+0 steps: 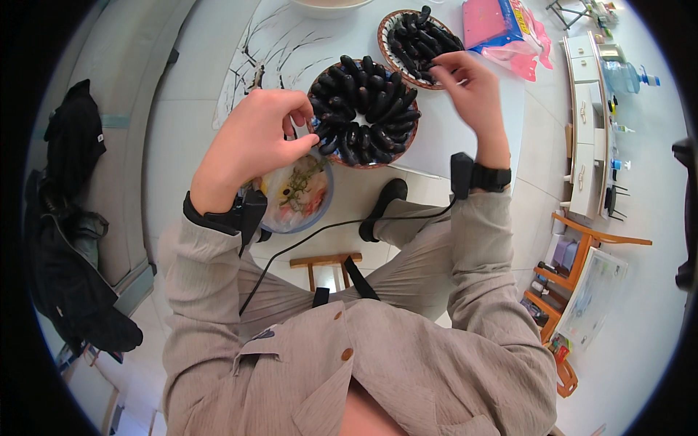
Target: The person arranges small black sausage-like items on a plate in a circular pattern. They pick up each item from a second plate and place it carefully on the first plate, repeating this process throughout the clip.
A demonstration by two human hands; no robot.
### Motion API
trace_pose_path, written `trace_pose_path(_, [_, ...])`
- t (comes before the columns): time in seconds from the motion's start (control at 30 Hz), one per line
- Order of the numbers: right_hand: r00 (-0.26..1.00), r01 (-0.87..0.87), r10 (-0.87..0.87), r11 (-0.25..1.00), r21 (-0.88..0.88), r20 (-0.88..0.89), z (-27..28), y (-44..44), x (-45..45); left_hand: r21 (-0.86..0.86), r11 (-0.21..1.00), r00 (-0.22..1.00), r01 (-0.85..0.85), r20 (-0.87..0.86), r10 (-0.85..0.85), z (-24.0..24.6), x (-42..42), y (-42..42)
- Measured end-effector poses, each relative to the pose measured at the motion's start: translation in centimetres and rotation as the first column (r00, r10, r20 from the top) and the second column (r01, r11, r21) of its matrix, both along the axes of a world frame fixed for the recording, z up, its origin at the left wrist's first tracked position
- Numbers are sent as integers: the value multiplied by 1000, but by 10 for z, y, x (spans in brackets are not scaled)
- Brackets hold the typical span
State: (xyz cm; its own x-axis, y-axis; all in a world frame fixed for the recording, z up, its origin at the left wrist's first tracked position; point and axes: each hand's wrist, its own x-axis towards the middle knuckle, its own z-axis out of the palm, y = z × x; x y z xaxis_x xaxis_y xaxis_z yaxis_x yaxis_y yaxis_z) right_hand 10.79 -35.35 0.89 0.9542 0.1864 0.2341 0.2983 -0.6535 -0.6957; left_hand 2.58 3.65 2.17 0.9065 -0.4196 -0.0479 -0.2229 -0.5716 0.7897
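Observation:
Black finger-shaped grapes (376, 109) are arranged in rings on a patterned plate (414, 139), with a small bare spot at the centre. My left hand (256, 128) is at this plate's left rim, thumb and curled fingers apart, with nothing seen in it. A second patterned plate (383, 30) farther back carries a loose pile of similar grapes (417, 41). Over its near right edge is my right hand (471, 87), thumb and forefinger close together among the grapes. Whether a grape is between those fingertips cannot be made out.
Behind the plates, a white bowl (332, 10) stands on the white table (463, 136); a pink-and-blue tissue pack (493, 27) lies at right. Below the table edge sits a lined bin (297, 191) with scraps. A black cable (327, 224) runs between my wrist straps.

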Motion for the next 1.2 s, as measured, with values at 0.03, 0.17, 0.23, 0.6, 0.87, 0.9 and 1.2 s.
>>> trace_pose_path(0.03, [993, 103, -103, 995, -7, 56, -3, -15, 9, 16, 1000, 1000, 5, 2, -5, 0, 0, 0])
trace_pose_path(0.17, [904, 426, -422, 903, -54, 71, -29, -60, 41, 33, 999, 1000, 10, -9, -10, 1, -1, -1])
trace_pose_path(0.23, [858, 514, -513, 852, -102, 37, -44, -67, 48, 35, 999, 1000, 13, -7, -12, 1, 0, -1])
trace_pose_path(0.6, [832, 555, -549, 824, -116, 78, -62, -62, 60, 28, 999, 1000, 26, 11, -27, -2, 1, -1])
trace_pose_path(0.87, [817, 552, -558, 830, 86, 145, -2, -33, 29, -52, 999, 999, -3, 51, 6, -3, 0, 3])
trace_pose_path(0.9, [864, 462, -471, 882, 93, 178, 5, -21, 20, -55, 998, 999, -5, 47, 7, -3, 0, 3])
trace_pose_path(1.2, [985, 161, -165, 984, 81, 47, 6, 1, -13, 12, 1000, 1000, 9, 24, -9, 1, 0, 3])
